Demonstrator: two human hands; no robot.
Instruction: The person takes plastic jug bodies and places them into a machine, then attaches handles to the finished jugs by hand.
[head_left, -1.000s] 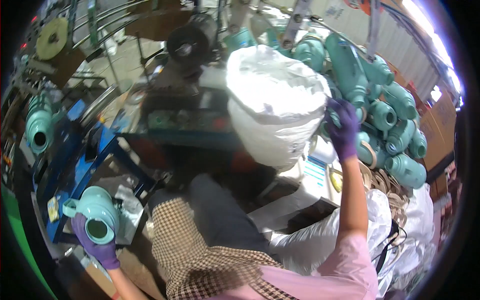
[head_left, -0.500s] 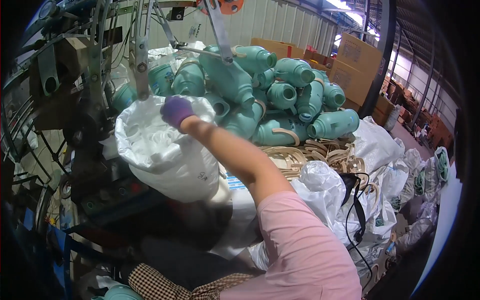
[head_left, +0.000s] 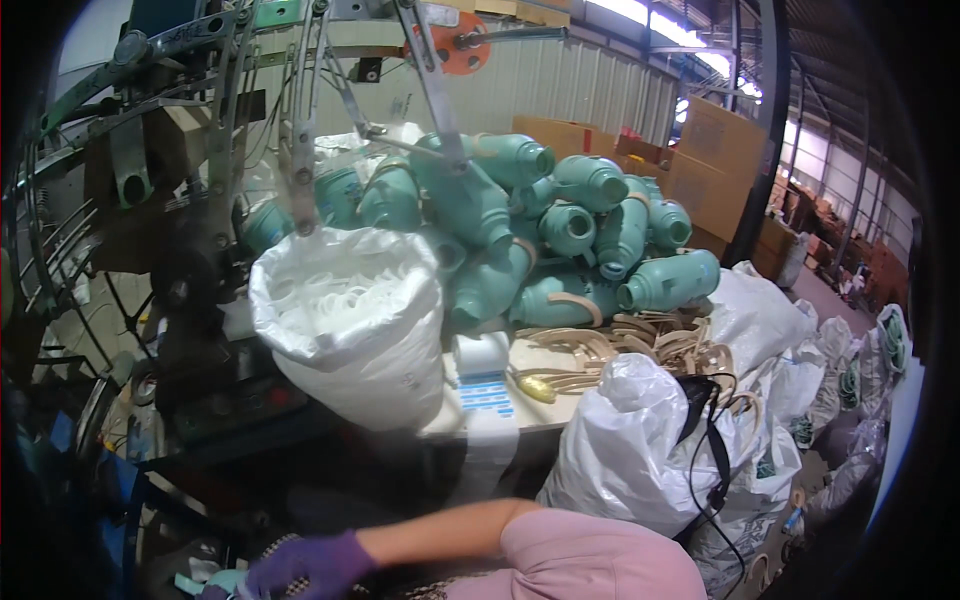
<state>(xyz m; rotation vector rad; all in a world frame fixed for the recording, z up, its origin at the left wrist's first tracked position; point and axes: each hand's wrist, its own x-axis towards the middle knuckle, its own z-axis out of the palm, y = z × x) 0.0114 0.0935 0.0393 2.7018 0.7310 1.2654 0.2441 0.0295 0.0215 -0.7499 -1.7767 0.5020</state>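
The purple-gloved right hand (head_left: 310, 565) reaches low across to the person's left, fingers curled, closing on a small teal plastic piece (head_left: 222, 582) at the bottom edge, just beside it; the grip itself cannot be told; the left hand is out of view.

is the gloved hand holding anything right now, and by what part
It cannot be told. The right hand, in a purple glove, sits at the bottom edge beside a teal piece, but whether it grips it is cut off. The left hand is out of view.
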